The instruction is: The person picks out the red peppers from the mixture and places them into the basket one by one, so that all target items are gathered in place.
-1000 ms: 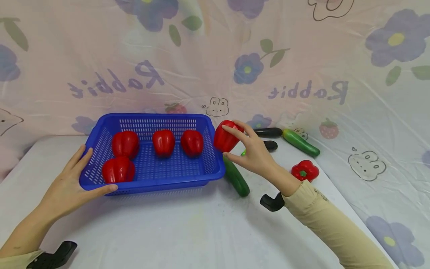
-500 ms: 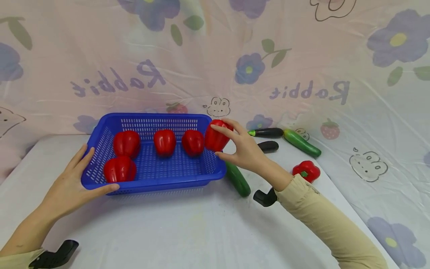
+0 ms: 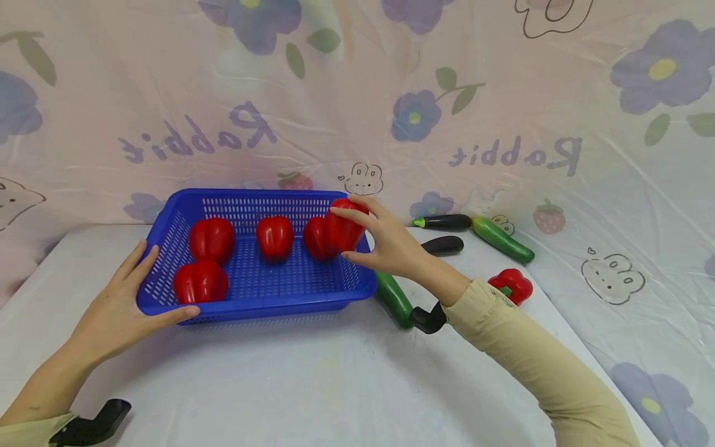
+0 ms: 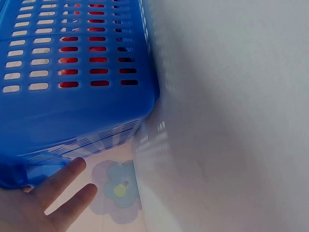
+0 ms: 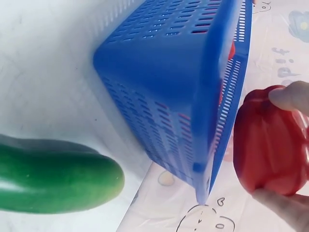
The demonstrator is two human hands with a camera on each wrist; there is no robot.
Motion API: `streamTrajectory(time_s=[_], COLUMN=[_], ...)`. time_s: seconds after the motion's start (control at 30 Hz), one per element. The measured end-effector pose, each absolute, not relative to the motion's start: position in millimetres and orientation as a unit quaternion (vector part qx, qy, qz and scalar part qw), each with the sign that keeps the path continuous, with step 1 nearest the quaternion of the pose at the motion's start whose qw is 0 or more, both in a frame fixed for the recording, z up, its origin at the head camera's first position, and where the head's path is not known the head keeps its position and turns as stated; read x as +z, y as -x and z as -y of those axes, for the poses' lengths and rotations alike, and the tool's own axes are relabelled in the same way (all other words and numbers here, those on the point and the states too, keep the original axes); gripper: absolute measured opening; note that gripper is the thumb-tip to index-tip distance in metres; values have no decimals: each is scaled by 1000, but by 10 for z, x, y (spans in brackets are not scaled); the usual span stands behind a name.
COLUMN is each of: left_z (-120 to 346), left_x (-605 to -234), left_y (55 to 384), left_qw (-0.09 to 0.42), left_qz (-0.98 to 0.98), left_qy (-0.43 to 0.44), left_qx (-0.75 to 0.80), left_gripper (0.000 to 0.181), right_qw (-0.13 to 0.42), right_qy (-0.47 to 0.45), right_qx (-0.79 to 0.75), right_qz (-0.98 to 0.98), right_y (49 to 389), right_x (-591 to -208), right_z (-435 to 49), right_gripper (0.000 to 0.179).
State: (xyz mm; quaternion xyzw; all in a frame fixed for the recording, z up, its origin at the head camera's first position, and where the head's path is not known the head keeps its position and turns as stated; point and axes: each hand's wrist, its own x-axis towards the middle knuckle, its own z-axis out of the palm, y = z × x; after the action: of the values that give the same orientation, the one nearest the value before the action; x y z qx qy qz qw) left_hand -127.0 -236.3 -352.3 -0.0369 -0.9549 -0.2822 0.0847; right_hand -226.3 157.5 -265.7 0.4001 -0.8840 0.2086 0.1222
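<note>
A red bell pepper (image 3: 344, 231) is in my right hand (image 3: 391, 242), pinched between thumb and fingers. In the head view it overlaps the right end of the blue basket (image 3: 251, 307) and part of another bell pepper (image 3: 317, 239). The right wrist view shows the held pepper (image 5: 270, 145) at the basket's rim, thumb on one end. My left hand (image 3: 120, 310) rests at the basket's front left corner, thumb along the front rim, fingers straight and spread by the left side. Several red peppers lie inside, among them one in the middle (image 3: 275, 238) and one at front left (image 3: 200, 282).
Right of the basket lies a green cucumber (image 3: 393, 301), partly under its rim in this view. Farther right are two dark eggplants, one at the back (image 3: 447, 222) and one nearer (image 3: 444, 245), a green zucchini (image 3: 503, 239) and another red pepper (image 3: 511, 285). A patterned cloth (image 3: 335, 124) hangs behind.
My right hand has carried the red bell pepper leftward, from outside the basket's right rim to over its right end. My left hand and the basket stay in place.
</note>
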Motion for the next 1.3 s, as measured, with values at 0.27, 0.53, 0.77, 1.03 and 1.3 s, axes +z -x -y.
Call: streamTrajectory(time_s=[0.27,0.53,0.77,1.03,1.3], left_z=[2360,2346,2353,2362,2374], left_x=[-3526,-3515,-3506,-3494,-3499], left_y=[1269,1272,1256,1258,1272], left_qw=[85,79,79,73,73], left_qz=[954,954,954,955,956], left_qy=[37,35,37,35,35], left_qx=[-286,-287,-287,-285,-281], left_gripper=[116,116,115,117,117], right_qw=[59,7,-13,-54,-93], right_qy=[-435,-446,-446,-450,-448], right_qx=[217,236,217,219,201], right_qz=[872,863,868,864,866], right_y=[2342,2375,2393,2420,2436], right_x=[-2615,-2615,-2606,-2621,-2643], right_z=[-1422,-1308,-1183,-994,-841], right_gripper=[68,67,66,66,69])
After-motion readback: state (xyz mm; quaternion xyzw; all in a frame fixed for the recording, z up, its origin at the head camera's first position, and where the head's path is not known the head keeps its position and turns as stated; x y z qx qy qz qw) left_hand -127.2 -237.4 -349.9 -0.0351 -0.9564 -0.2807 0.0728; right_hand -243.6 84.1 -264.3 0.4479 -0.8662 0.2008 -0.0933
